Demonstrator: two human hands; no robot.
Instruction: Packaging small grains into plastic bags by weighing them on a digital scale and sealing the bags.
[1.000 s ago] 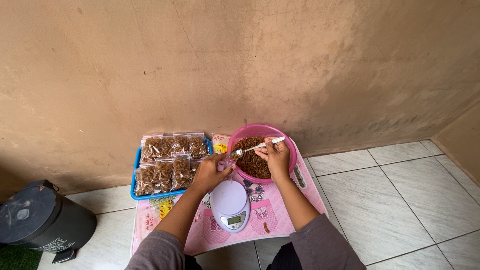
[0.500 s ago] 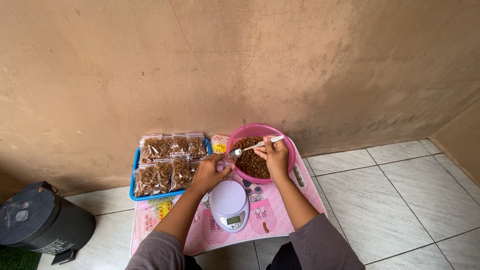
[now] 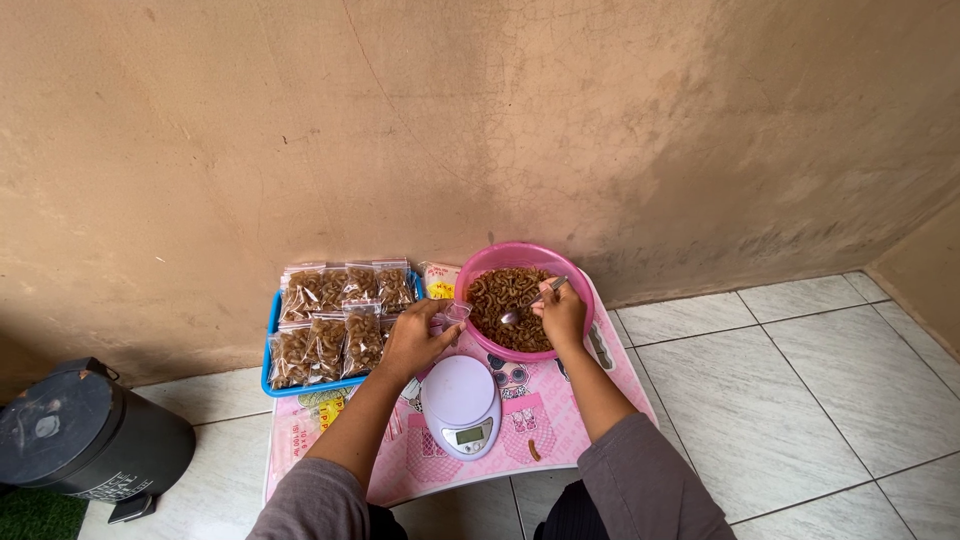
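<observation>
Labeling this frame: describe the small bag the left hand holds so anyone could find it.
Start at the pink bowl of brown snacks on the low pink table. Just off its left rim, the left hand pinches a small clear bag. Unlike the filled, sealed bags in the blue tray, it looks nearly empty and is held off the table.

Fig.: person's arms & hands, head view. Both forearms reach fwd from lower edge, grey sleeves pushed up to approx. the elbows. Left hand (image 3: 415, 340): palm down, wrist straight, fingers curled, thumb & forefinger pinched together at the tips. Right hand (image 3: 562, 312): set slightly further fwd than left, knuckles up, fingers closed in a pinch grip, wrist bent a little inward. Hands near each other, not touching.
</observation>
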